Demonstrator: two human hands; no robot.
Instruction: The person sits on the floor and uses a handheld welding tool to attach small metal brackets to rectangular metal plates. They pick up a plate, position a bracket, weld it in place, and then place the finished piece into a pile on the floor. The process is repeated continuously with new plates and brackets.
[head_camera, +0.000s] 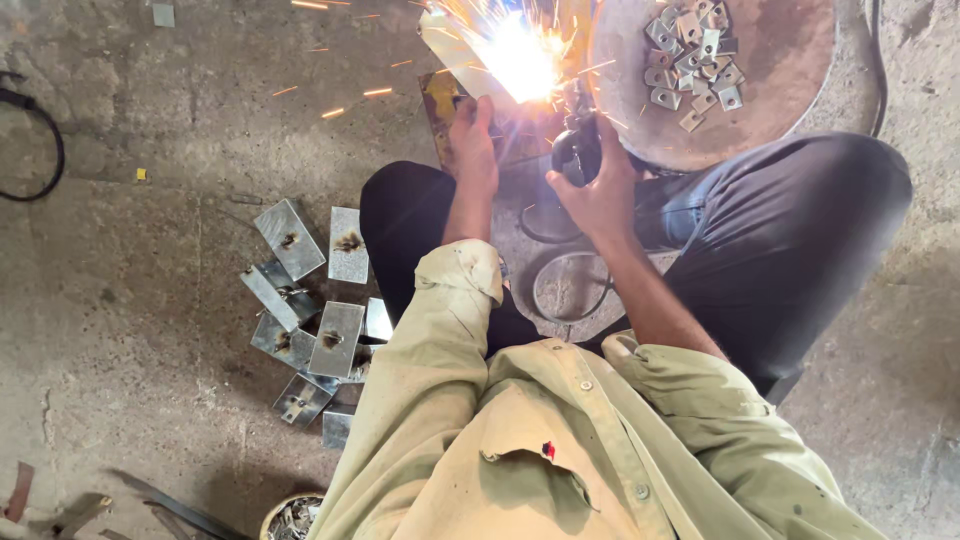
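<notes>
Seen from above: a person squats on the concrete floor (120, 300), knees spread, welding at ground level. Largest nearby object is the round rusty steel disc (790, 90) at upper right, carrying a heap of small square washers (695, 55). At the person's left lies a loose pile of galvanised plates (310, 320), each showing a dark burnt spot at its centre (apparently finished pieces).

The work itself sits between the knees: a metal plate (445, 45) on a yellowish block, with the arc (520, 55) flaring just beyond the fingertips and sparks fanning leftward. The left hand (472, 140) is clenched over the near edge of that plate, pinning it; the plate extends away from the grip toward the arc. The right hand (600, 190) is wrapped tightly around the black electrode holder (577, 150), its cable (560, 290) looping back under the legs.

Risks, as judged from here: both hands are bare and close to the arc, so spatter or a heated plate could burn the left fingers; the slack cable could snag a knee and jerk the holder.
</notes>
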